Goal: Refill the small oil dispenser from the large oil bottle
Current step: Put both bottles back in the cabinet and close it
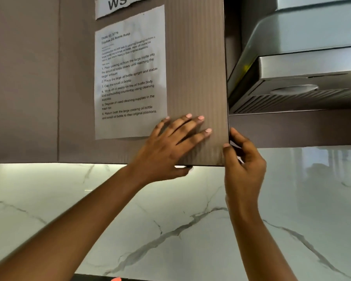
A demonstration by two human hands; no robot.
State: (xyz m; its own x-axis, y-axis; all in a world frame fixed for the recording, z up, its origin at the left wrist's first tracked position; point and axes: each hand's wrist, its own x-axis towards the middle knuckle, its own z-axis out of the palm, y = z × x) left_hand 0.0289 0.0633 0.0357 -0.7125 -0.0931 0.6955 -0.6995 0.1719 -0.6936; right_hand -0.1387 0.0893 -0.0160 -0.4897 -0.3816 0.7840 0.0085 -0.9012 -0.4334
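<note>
Neither the oil dispenser nor the large oil bottle is in view. A brown upper cabinet door point(197, 57) fills the upper middle of the view. My left hand point(170, 147) lies flat against the door's lower right part, fingers spread, thumb under the bottom edge. My right hand point(244, 161) curls around the door's right edge near the lower corner, thumb on the front and fingers behind the edge. What lies behind the door is hidden.
A printed task sheet point(130, 78) is taped to the door, under a torn paper label point(126, 5). A steel range hood point(302, 67) hangs to the right. A white marble backsplash point(170, 220) runs below the cabinets.
</note>
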